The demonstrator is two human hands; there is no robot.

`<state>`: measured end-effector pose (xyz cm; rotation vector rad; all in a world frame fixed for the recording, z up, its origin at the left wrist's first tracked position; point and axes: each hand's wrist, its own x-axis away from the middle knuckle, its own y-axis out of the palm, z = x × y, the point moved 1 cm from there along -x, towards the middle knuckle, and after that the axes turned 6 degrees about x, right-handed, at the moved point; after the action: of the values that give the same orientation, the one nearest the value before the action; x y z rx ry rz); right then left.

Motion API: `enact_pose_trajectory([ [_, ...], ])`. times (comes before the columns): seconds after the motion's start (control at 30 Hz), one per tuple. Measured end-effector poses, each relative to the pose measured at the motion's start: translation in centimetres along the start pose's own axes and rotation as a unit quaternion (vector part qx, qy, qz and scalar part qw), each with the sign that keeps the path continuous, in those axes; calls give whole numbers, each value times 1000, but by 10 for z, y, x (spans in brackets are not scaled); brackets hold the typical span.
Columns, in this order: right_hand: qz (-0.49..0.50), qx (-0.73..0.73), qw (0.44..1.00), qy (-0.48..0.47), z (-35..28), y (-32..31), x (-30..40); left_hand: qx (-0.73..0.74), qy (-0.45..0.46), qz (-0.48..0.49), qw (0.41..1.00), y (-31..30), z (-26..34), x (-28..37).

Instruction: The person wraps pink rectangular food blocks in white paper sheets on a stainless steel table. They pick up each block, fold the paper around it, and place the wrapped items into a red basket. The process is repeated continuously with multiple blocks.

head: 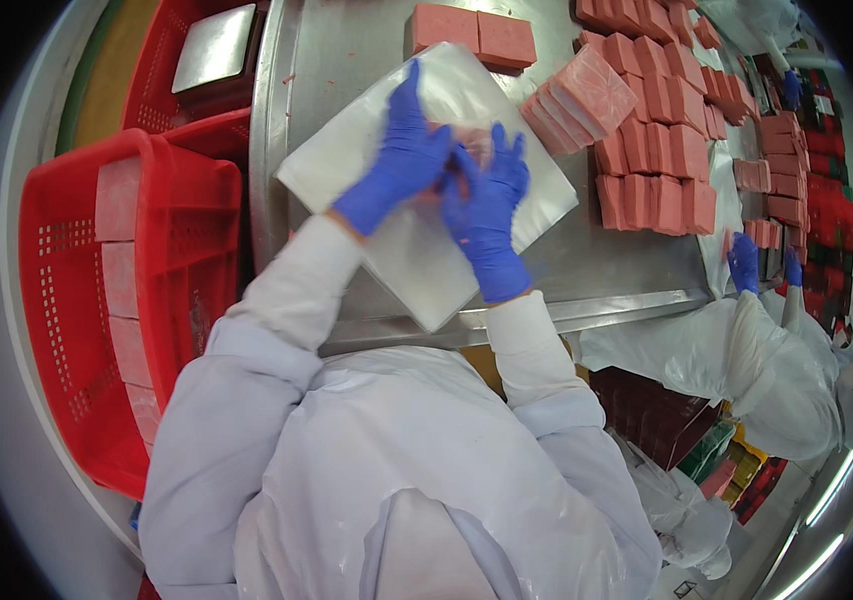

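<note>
My left hand, in a blue glove, lies over a stack of white translucent plastic sheets, its forefinger stretched out and its thumb spread. To its right is my right hand, also blue-gloved, with two fingers raised apart. Between and under both hands sits a pink slab, mostly hidden; motion blur hides whether the right fingers grip it or only touch it. Just beyond the sheets stand two pink blocks. A leaning pile of pink slabs is right of the sheets.
Rows of pink blocks fill the right of the steel table, which has a raised rim. On the left, a red crate holds several pale pink blocks. Behind it is a metal-topped scale. A co-worker's gloved hand is at the right.
</note>
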<state>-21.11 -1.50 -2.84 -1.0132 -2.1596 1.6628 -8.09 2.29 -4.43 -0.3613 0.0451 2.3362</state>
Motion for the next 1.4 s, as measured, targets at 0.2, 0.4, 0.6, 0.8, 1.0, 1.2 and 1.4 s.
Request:
enact_pose_trajectory([
  [0.2, 18, 109, 993, -28, -32, 20, -8, 0, -324, -25, 946, -145, 3, 3],
  [0.4, -38, -205, 976, 64, -21, 10, -9, -99, -25, -47, 994, -24, 53, 48],
  [0.6, -42, -216, 955, 197, 36, -4, -50, 141, -110, 27, 984, -10, 12, 12],
  [0.8, -46, -266, 940, 209, 44, 6, -56, -147, -238, -276, 920, -2, 69, -55],
  [1.0, -140, -451, 837, 277, 51, -23, -58, -223, 248, -95, 938, -14, 29, 21],
  [1.2, 126, -479, 847, 195, 21, -134, -106, 128, -146, -8, 981, 24, 56, -82],
  [1.4, 172, -279, 914, 239, 127, -134, -114, 76, -405, 24, 911, 8, -73, -191],
])
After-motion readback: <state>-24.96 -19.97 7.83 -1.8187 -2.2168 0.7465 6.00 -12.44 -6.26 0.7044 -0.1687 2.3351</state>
